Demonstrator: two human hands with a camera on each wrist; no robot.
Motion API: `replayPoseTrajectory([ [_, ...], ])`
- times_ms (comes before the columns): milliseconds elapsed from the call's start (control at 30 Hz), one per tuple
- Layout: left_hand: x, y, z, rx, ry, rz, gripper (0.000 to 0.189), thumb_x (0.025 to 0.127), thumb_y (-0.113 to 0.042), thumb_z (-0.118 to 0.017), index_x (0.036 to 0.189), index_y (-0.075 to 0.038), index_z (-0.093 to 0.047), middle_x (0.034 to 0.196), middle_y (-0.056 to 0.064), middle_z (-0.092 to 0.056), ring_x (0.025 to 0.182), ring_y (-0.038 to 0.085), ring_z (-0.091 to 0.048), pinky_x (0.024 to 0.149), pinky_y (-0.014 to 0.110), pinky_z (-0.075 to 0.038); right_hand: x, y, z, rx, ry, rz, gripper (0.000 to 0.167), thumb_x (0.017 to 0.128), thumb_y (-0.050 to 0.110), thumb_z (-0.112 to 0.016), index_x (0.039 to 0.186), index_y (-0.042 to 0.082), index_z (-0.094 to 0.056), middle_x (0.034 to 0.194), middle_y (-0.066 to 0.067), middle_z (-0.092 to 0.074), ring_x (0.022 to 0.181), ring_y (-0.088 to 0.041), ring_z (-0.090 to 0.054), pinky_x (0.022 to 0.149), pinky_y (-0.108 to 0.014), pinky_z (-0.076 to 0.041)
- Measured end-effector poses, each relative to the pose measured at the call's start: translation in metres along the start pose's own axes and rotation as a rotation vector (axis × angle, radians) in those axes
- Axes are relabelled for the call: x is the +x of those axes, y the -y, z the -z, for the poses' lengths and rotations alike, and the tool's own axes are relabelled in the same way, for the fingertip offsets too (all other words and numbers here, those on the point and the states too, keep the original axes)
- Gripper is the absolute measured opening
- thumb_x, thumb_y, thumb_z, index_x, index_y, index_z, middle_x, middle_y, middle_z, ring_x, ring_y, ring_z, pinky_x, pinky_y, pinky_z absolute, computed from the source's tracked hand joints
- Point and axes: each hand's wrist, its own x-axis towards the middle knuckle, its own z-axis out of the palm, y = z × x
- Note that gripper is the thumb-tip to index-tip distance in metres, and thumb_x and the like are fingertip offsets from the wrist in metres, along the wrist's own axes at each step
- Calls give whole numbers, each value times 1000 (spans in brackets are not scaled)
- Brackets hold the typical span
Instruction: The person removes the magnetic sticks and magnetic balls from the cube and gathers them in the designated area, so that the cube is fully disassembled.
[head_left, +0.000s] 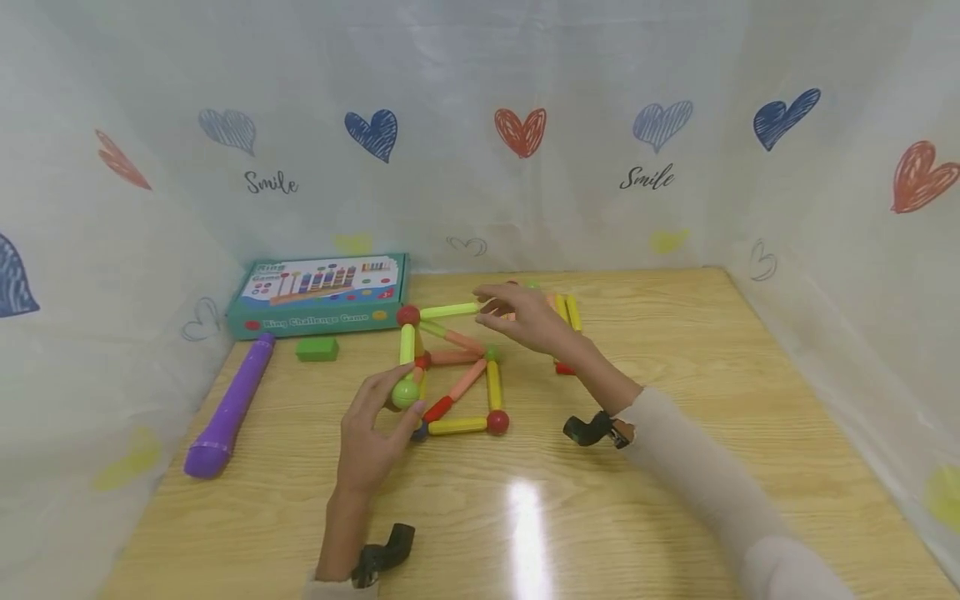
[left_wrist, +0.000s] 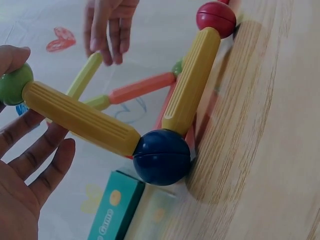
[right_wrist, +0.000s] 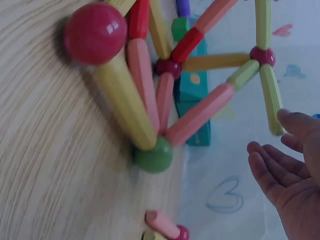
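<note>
A frame of magnetic rods and balls stands on the table. My left hand (head_left: 369, 433) holds the light green ball (head_left: 406, 393) at its raised near-left corner, thumb and fingers around it. From that ball a yellow rod (left_wrist: 80, 117) runs down to a dark blue ball (left_wrist: 162, 157). A yellow-green rod (head_left: 448, 310) sticks out rightward from the upper red ball (head_left: 408, 316). Around that rod's free end, my right hand (head_left: 534, 321) has its thumb and fingers spread apart; whether the thumb touches it I cannot tell. Lower down are a green ball (right_wrist: 154, 154) and a red ball (head_left: 498, 422).
A teal game box (head_left: 318, 296) lies at the back left, with a green block (head_left: 317, 349) before it. Along the left edge lies a purple microphone-shaped thing (head_left: 228, 412). Loose yellow rods (head_left: 573, 313) lie behind my right forearm. A printed curtain (head_left: 465, 75) hangs behind.
</note>
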Motion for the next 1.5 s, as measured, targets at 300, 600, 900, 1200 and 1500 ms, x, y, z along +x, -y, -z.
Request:
replayPoseTrajectory([
  [300,12,-36,3,-31,-10,-38,47,80,9,-76,126,4,-63,115,16,-61,89,17,-56,77,27,-49,7,16,2,-181,-14,262,24,91,2,-72,115,0,-72,107,-11,-68,88,-21,-64,74,-30,-54],
  [600,11,-30,5,-26,-4,-21,47,80,9,-76,125,5,-63,115,18,-61,89,18,-56,77,25,-48,-13,16,17,-155,-142,148,26,92,10,-74,117,4,-73,105,-8,-68,78,-14,-60,63,-32,-52],
  [900,1,1,1,1,2,-9,52,83,-3,-79,132,-8,-63,121,7,-61,92,14,-56,78,21,-48,-45,-29,41,-232,-300,50,28,89,0,-74,117,-1,-72,112,-13,-64,83,-20,-64,72,-36,-55],
  [1200,-2,2,1,8,8,4,53,83,-2,-79,134,-9,-62,121,7,-61,92,13,-56,79,19,-47,-71,-67,58,-284,-320,-91,26,92,0,-71,118,-5,-69,111,-18,-63,85,-28,-64,74,-47,-55],
  [1500,7,-30,5,2,-11,-25,49,80,8,-76,127,2,-62,115,16,-60,89,16,-55,78,20,-47,-85,-92,62,-395,-353,-196,25,92,-3,-69,116,-10,-68,106,-22,-61,82,-30,-63,70,-42,-55],
])
